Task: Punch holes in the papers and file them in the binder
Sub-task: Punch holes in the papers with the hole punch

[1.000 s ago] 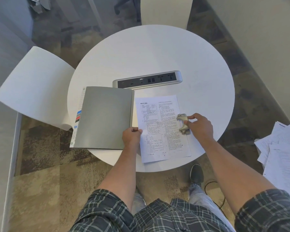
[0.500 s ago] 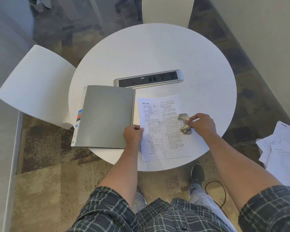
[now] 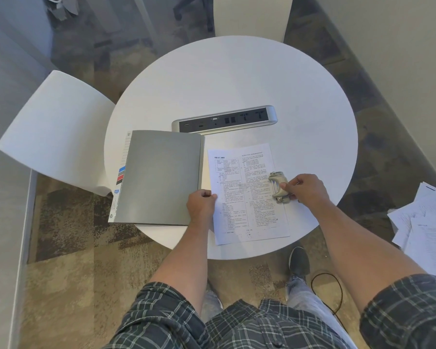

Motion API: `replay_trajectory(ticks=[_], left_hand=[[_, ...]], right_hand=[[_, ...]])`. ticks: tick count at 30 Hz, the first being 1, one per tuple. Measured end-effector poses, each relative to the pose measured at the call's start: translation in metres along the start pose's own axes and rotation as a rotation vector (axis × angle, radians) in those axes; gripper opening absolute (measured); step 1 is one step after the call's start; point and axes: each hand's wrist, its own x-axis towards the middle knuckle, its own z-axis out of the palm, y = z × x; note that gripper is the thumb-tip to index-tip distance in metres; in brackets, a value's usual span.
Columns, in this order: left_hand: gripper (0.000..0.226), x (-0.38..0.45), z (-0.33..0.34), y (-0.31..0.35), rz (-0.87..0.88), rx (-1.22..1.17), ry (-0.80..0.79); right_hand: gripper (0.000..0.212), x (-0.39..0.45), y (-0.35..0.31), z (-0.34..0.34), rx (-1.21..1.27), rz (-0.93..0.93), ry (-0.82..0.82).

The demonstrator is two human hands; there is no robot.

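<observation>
- Near the worktop's (image 3: 237,79) front edge, the right hand (image 3: 305,188) grips a small metal hole punch (image 3: 277,187) at the paper's (image 3: 247,195) right edge.
- The left hand's (image 3: 200,204) curled fingers pin the thin, slippery sheet beside the stiff binder (image 3: 161,177).

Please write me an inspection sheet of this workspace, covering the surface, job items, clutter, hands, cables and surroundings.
Surface: round white table.
Job's things: grey binder closed, beside printed sheet; hole punch on the sheet's right edge.
Clutter: power strip behind the binder.
Hands: left hand holds the sheet's left edge; right hand grips the punch.
Cables: black cable on the floor.
Surroundings: white chair to the left, loose papers to the right.
</observation>
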Motion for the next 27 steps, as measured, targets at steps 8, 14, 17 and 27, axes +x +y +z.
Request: replay_trajectory(ticks=[8, 14, 17, 27], left_hand=[[0.011, 0.002, -0.001, -0.002, 0.0, -0.012, -0.009], [0.009, 0.002, -0.001, -0.002, 0.003, -0.007, -0.02], [0.013, 0.002, -0.002, -0.002, 0.02, 0.004, -0.026], [0.013, 0.001, -0.004, -0.001, 0.018, 0.001, -0.034]], right_hand=[[0.039, 0.001, 0.0, -0.002, -0.03, 0.012, -0.045], [0.044, 0.002, -0.002, -0.008, -0.147, 0.044, -0.072], [0.046, 0.006, -0.004, -0.012, -0.227, 0.044, -0.106], [0.061, 0.011, -0.001, -0.01, -0.418, 0.071, -0.035]])
